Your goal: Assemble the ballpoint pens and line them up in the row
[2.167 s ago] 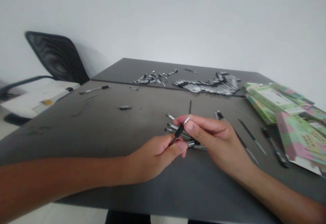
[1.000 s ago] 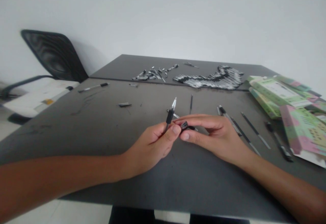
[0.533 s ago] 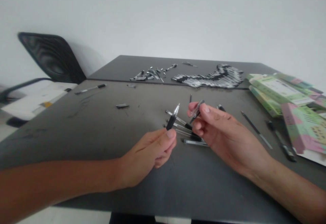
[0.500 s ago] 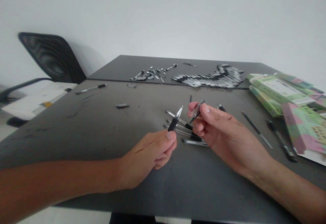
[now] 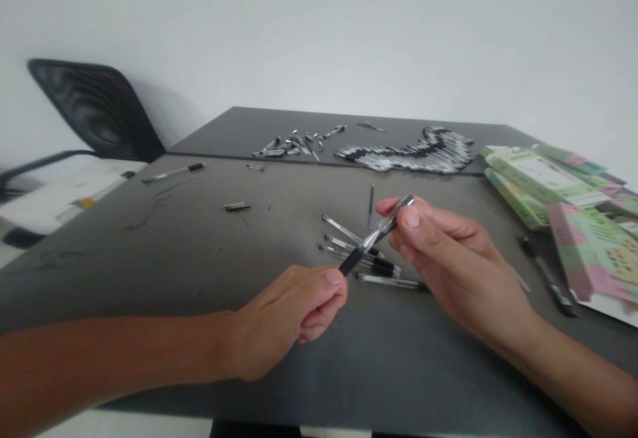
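Note:
My left hand pinches the lower end of a pen with a black grip, held slanting up to the right. My right hand pinches a clear pen cap and holds it against the pen's upper tip. Both hands hover just above a dark grey table. Under them lie a few finished pens side by side.
A large pile of pens and scattered pen parts sit at the far side. Green and pink cartons lie at the right. Loose refills and a pen lie near my right hand. A black chair stands left.
My right hand picked up a clear cap and brought it onto the tip of the pen. My left hand tilted the pen from upright towards the right.

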`<state>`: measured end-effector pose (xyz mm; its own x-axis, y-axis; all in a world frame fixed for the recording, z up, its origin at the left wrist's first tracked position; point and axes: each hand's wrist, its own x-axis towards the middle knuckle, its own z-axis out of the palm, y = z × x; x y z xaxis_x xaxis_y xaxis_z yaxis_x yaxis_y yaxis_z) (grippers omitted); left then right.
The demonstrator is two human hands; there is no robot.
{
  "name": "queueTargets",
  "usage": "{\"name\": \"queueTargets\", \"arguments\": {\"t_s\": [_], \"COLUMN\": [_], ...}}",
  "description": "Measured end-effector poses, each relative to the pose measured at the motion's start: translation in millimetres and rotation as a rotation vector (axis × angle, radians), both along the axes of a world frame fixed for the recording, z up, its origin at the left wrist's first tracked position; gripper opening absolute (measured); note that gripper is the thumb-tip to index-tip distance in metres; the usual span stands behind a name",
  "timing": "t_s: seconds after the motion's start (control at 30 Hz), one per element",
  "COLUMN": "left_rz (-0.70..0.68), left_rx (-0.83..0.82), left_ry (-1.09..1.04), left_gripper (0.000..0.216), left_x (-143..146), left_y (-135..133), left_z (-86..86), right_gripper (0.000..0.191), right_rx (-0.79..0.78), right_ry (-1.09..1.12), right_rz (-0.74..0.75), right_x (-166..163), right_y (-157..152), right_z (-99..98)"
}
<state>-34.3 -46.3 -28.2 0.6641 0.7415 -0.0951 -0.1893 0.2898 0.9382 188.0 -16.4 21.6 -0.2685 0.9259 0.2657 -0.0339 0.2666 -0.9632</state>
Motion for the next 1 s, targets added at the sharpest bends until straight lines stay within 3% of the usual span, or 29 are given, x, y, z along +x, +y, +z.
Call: {"name": "queueTargets", "arguments": {"t_s": [0.57, 1.0], "left_rz": [0.014, 0.071], "left_rx": [0.028, 0.158], "left_ry": [0.023, 0.106], "left_gripper": [0.049, 0.044], "left_x": [-0.9, 3.4], "left_y": [-2.1, -2.4], "left_z": [1.8, 9.2], "right_gripper": [0.015, 0.015], "right_rx": [0.298, 0.374], "right_ry": [-0.287, -0.398], "right_rz": [-0.083, -0.083], "right_x": [4.1, 7.1], "right_y": [2.5, 3.7], "right_z": [5.8, 4.8]}}
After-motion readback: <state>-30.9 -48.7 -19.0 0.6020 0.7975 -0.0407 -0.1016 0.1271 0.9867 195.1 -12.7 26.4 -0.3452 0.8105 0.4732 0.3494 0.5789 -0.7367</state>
